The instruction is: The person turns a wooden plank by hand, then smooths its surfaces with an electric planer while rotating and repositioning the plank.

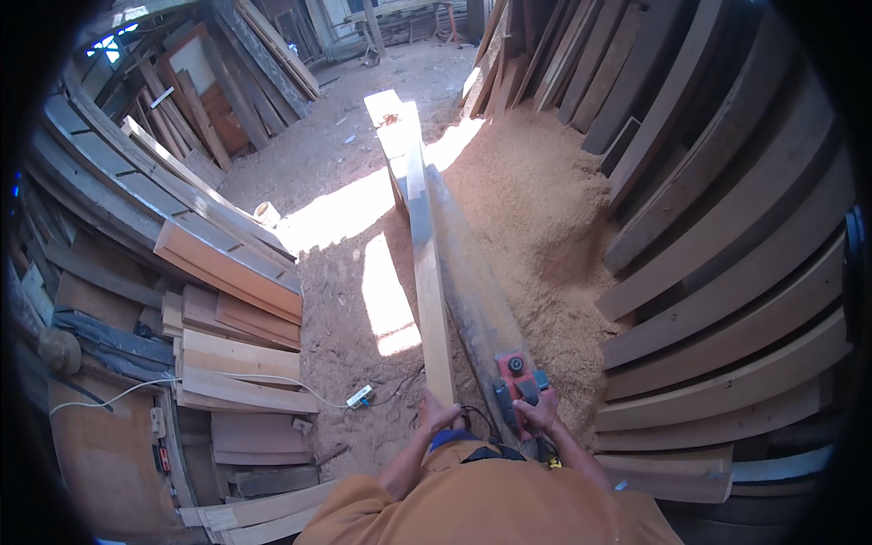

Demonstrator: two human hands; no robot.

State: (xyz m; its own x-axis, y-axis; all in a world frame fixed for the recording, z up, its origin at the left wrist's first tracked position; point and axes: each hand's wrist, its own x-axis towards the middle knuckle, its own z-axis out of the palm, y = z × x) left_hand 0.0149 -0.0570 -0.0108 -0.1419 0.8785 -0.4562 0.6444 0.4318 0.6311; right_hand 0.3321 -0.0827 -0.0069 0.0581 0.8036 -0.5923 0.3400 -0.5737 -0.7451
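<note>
- Wrapping round the near end of a long pale beam (436,341), the left hand (440,414) has its fingers bent over the timber; how hard it grips, I cannot tell.
- The right hand (538,411) is curled onto the back part of a red and black power planer (518,381), with little gap left in the grip; some of its fingers are hidden.
- Both forearms reach forward, bare below an orange-brown shirt (490,500), the right hand set a little apart from the left.
- The planer sits just ahead and to the left of the right hand, on the near part of the surface (468,263), a long worn board stretching away beside the beam.
- The beam runs straight out from the left hand, its far end in strong sunlight.
- Left of the left hand, a small socket box (361,397) lies on the floor (331,318), a white cord (272,377) trailing from it further left.
- Well left of that hand, boards (241,381) lie stacked with their ends toward the floor.
- Right of the right hand, a dense row of planks (727,313) lines the side; ahead of it spreads a heap of sawdust (536,182).
- Farther ahead of the left hand, sunlight whitens the floor, and timbers (245,73) lean at the far left.
</note>
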